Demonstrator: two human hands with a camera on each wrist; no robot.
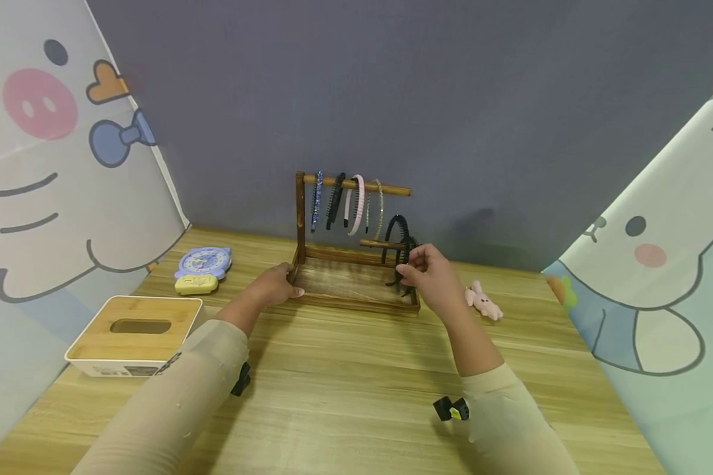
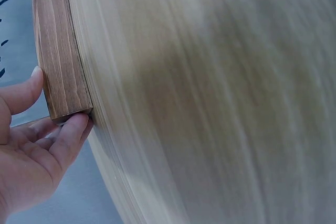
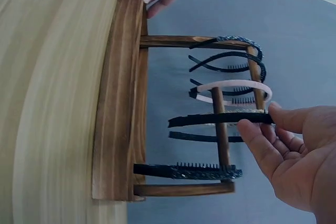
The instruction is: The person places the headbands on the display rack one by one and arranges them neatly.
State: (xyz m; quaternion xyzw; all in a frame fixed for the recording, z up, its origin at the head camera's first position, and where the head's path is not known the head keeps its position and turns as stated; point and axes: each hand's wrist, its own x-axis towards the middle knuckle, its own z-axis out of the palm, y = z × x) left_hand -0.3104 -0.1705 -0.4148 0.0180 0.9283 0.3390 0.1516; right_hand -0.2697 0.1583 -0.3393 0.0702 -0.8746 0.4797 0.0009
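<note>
A wooden headband rack with a tray base stands against the back wall. My left hand grips the tray's left end; in the left wrist view the thumb and fingers are around the wooden corner. At the rack's right side, my right hand pinches a black headband between thumb and finger, over the lower bar. Beside it on that bar hangs a dark glittery toothed headband. Several more hang from the upper bar, among them a pink one and a blue glittery one.
On the left are a wooden-lidded tissue box, a blue toy clock and a small yellow object. A pink bunny toy lies right of the rack. A grey wall rises behind.
</note>
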